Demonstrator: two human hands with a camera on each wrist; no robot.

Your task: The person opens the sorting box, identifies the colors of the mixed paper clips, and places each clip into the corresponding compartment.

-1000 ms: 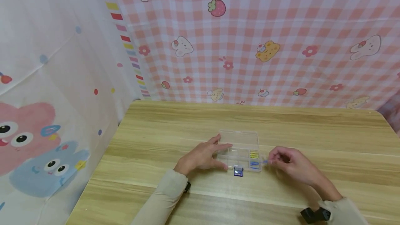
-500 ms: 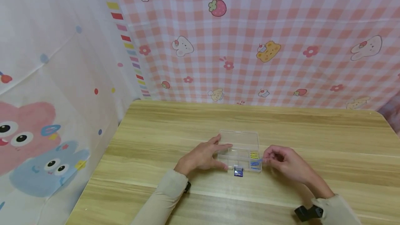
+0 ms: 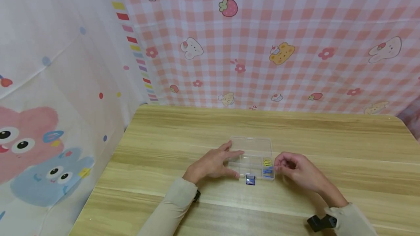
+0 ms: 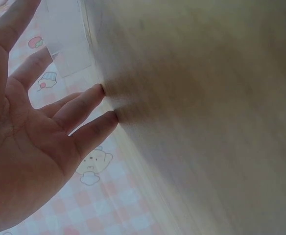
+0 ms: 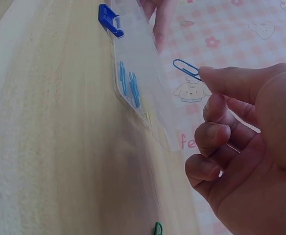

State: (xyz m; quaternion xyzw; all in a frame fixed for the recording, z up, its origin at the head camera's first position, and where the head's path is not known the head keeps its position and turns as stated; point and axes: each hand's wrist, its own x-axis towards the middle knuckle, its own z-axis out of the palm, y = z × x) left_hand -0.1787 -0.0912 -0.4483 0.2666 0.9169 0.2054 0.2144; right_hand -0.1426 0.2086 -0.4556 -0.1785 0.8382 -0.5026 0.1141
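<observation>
My right hand (image 3: 300,170) pinches a blue paper clip (image 5: 186,67) between thumb and forefinger, just off the right end of a clear plastic box (image 5: 148,63). The box's lid (image 3: 251,145) is raised, folded away to the far side. Blue paper clips (image 5: 130,85) lie in its near right compartment, and yellow paper clips (image 3: 267,162) fill the one behind. A dark blue latch (image 5: 109,20) hangs at the front edge. Spread fingers of my left hand (image 3: 213,161) rest at the left end of the box, with two fingertips touching the table in the left wrist view.
The box stands on a wood-grain table (image 3: 183,126). A green paper clip (image 5: 157,228) shows at the bottom of the right wrist view. A pink checked cloth (image 3: 210,65) hangs behind the table, and a white printed cloth (image 3: 65,83) on the left.
My right hand has moved left with the blue paper clip, from beside the box to its right rim, over the blue clips' compartment. The left hand and the box have stayed put.
</observation>
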